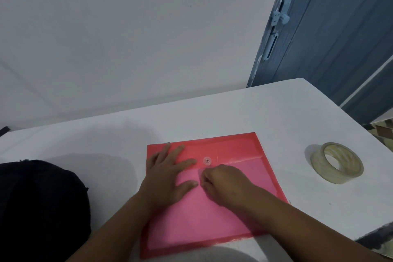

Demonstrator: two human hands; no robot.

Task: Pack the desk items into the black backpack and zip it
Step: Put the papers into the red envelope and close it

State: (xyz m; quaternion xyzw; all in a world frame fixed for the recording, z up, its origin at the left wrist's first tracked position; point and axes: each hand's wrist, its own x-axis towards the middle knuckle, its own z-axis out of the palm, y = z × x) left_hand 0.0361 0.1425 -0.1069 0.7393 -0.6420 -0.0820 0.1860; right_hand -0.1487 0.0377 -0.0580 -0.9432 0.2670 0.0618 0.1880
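Note:
A red plastic document envelope with pink paper inside lies flat on the white desk. My left hand presses flat on its left part, fingers spread. My right hand rests beside it with fingers curled, pinching the thin string just below the round button clasp. The black backpack sits at the left edge of the desk, close to my left forearm. A roll of clear tape stands alone on the right side of the desk.
A white wall runs behind the desk. A blue-grey door with a latch is at the back right. The desk's right edge drops off near the tape roll.

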